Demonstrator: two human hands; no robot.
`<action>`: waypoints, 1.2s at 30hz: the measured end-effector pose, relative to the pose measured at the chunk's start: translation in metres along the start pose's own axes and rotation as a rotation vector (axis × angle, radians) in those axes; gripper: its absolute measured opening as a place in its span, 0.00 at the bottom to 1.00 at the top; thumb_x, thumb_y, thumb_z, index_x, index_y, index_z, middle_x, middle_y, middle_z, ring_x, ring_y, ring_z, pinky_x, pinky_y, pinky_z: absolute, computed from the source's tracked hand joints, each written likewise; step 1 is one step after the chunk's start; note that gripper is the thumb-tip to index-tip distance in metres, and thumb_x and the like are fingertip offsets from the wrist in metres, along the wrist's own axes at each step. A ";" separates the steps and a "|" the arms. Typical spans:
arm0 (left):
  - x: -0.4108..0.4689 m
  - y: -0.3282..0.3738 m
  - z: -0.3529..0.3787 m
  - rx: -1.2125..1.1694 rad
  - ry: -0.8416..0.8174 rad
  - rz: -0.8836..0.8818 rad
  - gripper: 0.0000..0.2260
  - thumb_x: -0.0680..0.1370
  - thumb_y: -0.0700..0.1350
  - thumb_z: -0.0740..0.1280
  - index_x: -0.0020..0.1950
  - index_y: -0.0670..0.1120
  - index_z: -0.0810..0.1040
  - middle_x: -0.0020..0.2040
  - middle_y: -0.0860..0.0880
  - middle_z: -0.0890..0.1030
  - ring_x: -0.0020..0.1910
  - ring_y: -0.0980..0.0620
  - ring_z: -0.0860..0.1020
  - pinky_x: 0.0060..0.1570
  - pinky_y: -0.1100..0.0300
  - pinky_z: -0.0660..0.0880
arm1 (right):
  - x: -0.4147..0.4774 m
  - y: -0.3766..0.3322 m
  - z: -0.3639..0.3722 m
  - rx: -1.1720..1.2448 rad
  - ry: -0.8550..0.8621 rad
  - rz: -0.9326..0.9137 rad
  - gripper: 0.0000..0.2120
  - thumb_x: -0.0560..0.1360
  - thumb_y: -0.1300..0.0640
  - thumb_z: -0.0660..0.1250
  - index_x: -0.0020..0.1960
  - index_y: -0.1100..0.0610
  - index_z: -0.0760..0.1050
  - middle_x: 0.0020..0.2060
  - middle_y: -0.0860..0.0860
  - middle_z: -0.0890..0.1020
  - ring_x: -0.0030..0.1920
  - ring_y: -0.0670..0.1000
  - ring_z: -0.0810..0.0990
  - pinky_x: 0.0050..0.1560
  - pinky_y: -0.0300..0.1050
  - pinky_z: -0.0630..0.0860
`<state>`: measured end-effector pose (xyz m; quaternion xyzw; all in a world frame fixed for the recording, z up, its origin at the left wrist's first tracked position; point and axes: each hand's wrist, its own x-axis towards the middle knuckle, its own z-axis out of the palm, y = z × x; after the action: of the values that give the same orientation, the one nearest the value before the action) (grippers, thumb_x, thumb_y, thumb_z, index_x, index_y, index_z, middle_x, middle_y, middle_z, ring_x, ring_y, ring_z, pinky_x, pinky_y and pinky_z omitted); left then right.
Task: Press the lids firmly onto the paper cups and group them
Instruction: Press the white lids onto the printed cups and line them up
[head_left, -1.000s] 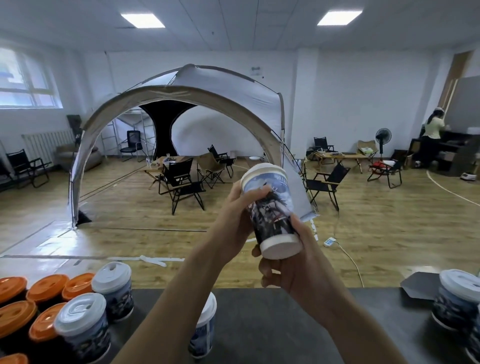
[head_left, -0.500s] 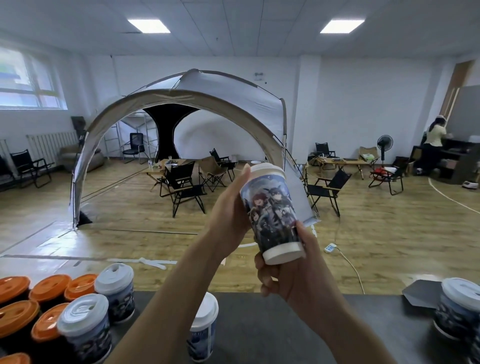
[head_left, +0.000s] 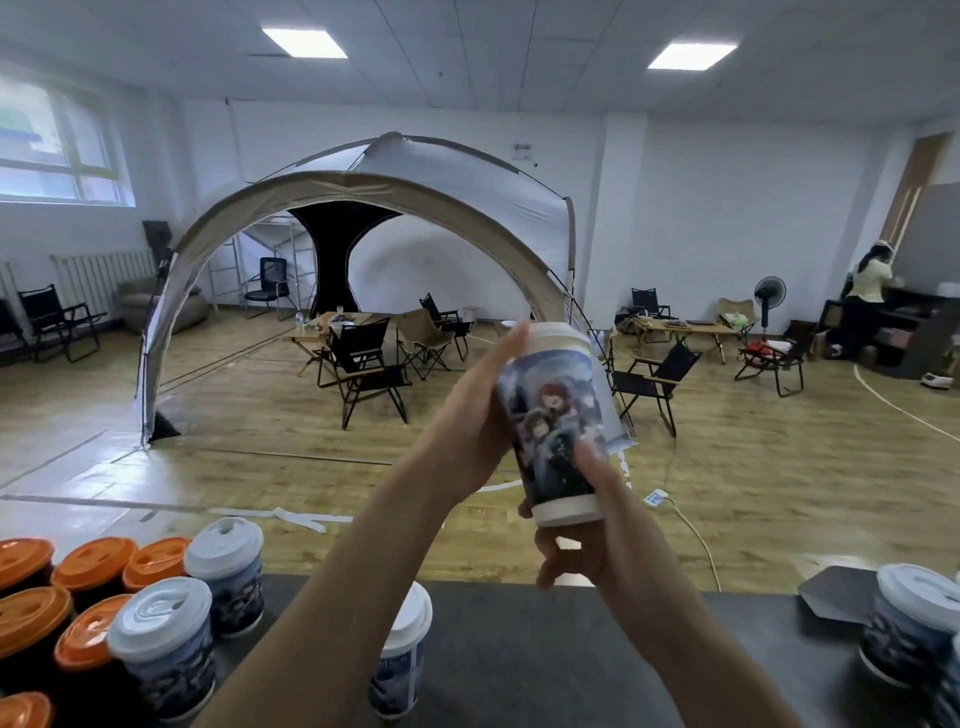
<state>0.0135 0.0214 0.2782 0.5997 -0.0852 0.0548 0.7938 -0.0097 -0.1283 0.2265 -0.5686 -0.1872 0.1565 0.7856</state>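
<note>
I hold a printed paper cup (head_left: 553, 415) with a white lid up in the air above the dark table (head_left: 545, 654). My right hand (head_left: 587, 540) grips its lower part from below, thumb on the front of the print. My left hand (head_left: 472, 421) lies along its left side with the fingers reaching up to the lid rim. At the left of the table stand two white-lidded printed cups (head_left: 166, 644) beside several orange-lidded dark cups (head_left: 31, 618). Another white-lidded cup (head_left: 402, 660) stands under my left forearm.
More white-lidded printed cups (head_left: 909, 623) and a dark flat piece (head_left: 836, 592) sit at the table's right end. Beyond the table is a wooden floor with a tent, folding chairs and a person at the far right.
The cup has turned more upright and shifted slightly right. My left fingers have slid up its side toward the lid, and my view has tilted upward.
</note>
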 end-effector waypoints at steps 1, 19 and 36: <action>-0.001 0.000 0.000 -0.033 -0.029 -0.030 0.26 0.78 0.62 0.62 0.59 0.40 0.79 0.46 0.45 0.86 0.44 0.48 0.84 0.48 0.57 0.80 | 0.000 -0.003 0.001 0.091 -0.039 0.040 0.34 0.74 0.34 0.67 0.61 0.64 0.76 0.39 0.61 0.80 0.28 0.51 0.74 0.26 0.45 0.76; -0.004 -0.011 -0.010 -0.009 0.038 0.076 0.28 0.77 0.54 0.71 0.72 0.42 0.72 0.62 0.38 0.82 0.61 0.37 0.82 0.59 0.46 0.80 | -0.005 -0.006 0.008 0.181 -0.177 0.083 0.28 0.76 0.39 0.59 0.58 0.63 0.77 0.39 0.60 0.80 0.29 0.51 0.73 0.26 0.44 0.75; 0.003 0.000 -0.004 -0.068 0.022 0.031 0.34 0.72 0.63 0.69 0.67 0.37 0.76 0.57 0.37 0.84 0.53 0.42 0.84 0.54 0.50 0.79 | -0.004 0.003 0.006 -0.389 0.084 -0.224 0.29 0.65 0.38 0.75 0.56 0.56 0.73 0.33 0.50 0.82 0.30 0.53 0.79 0.31 0.54 0.82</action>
<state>0.0172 0.0256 0.2775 0.5702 -0.0875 0.0708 0.8138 -0.0162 -0.1238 0.2252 -0.6911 -0.2431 0.0053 0.6807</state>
